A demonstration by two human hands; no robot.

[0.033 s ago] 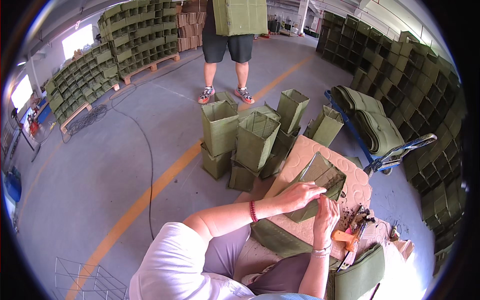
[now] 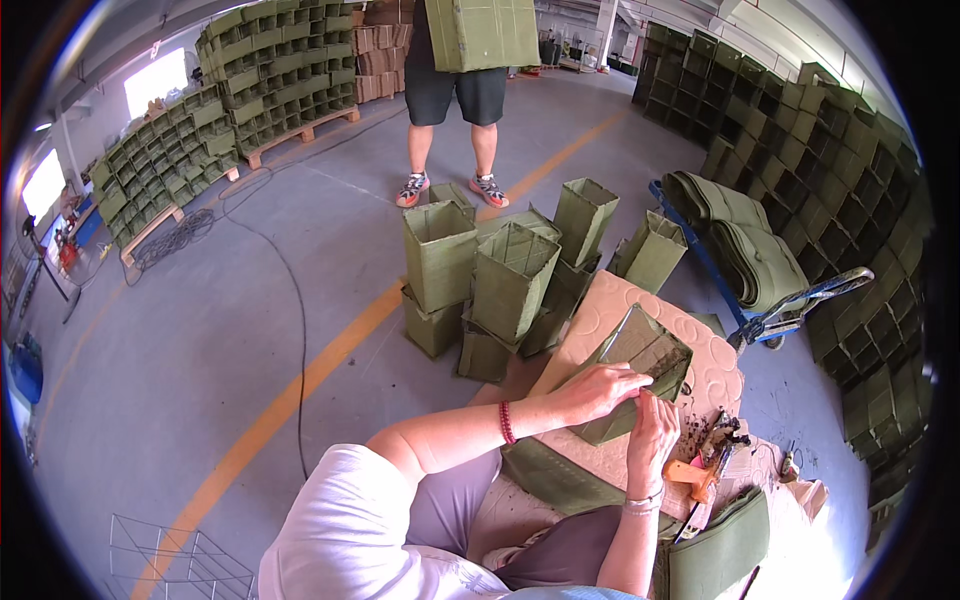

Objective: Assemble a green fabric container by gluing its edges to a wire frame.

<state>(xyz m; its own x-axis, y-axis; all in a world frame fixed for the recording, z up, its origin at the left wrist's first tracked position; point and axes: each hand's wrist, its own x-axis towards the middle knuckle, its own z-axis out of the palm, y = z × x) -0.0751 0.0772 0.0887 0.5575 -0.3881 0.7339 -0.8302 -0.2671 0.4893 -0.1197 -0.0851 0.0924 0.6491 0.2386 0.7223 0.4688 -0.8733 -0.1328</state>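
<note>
A green felt box [image 2: 602,432] with an open top lies tilted on the tan padded board in front of me. A thin metal wire shows along its far left edge. Over its near rim, my left hand [image 2: 603,390] is closed in a pinch on the edge. My right hand [image 2: 655,430] pinches the same rim close beside it, fingertips almost meeting the left ones. What lies between the fingertips is too small to make out. By my right wrist, an orange-handled glue gun [image 2: 688,474] with dark smears rests on the board.
Several green felt boxes [image 2: 515,275] stand beyond the tan board [image 2: 590,320]. A blue cart [image 2: 745,312] carries folded green mats [image 2: 735,235] on the right. Another person [image 2: 465,100] stands ahead holding a green box. Box stacks line both sides; a cable [image 2: 300,330] crosses the floor.
</note>
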